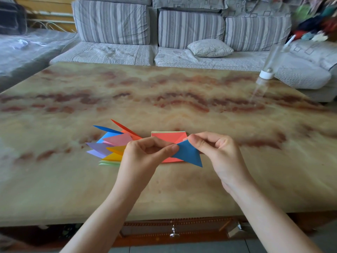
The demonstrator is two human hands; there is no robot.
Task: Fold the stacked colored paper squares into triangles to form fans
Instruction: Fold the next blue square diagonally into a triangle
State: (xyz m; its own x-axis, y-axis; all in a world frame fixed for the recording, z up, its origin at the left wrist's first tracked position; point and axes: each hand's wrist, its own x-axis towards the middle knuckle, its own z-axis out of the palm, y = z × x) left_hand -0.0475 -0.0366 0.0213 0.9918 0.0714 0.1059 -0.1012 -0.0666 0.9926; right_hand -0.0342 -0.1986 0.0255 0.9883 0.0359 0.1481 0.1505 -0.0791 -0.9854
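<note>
The left hand [144, 154] pinches the blue triangle [189, 154] by its left corner, thumb and forefinger curled together. The right hand [217, 152] pinches the top corner the same way, its other fingers loosely curled. The triangle hangs between both hands, above the table [164, 92]. Just behind the fingers lies the red-topped stack [167, 136], partly hidden by them. Left of the left fingers, folded triangles [113, 145] fan out, their near ends covered. Far right, a bottle [268, 70] is blurred.
</note>
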